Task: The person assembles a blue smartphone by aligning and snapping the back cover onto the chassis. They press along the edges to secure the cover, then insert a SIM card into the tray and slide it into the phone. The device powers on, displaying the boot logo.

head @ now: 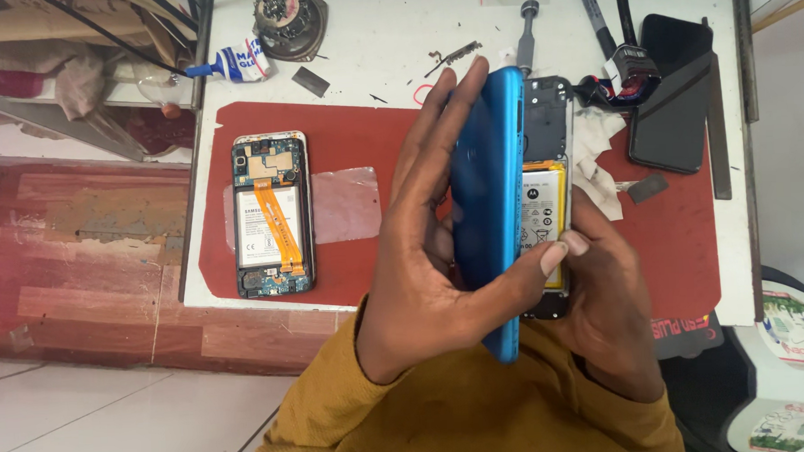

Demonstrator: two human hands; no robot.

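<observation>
Blue back cover [490, 204]: glossy plastic shell, seen nearly edge-on, tilted up and hinged away from the phone body [546, 202] along its left side. Phone body: opened, back facing up, white battery with yellow edge exposed, dark camera frame at top. Both are above the red mat [344, 129], over its right half.

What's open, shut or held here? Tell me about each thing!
Blue back cover: lifted off, tilted on edge, held in left hand.
Phone body: open, battery showing, held by right hand.
Second phone: lying flat on red mat, back off, insides showing.
Glue tube: lying on its side, capped.
Dark phone: lying flat, screen off.
</observation>
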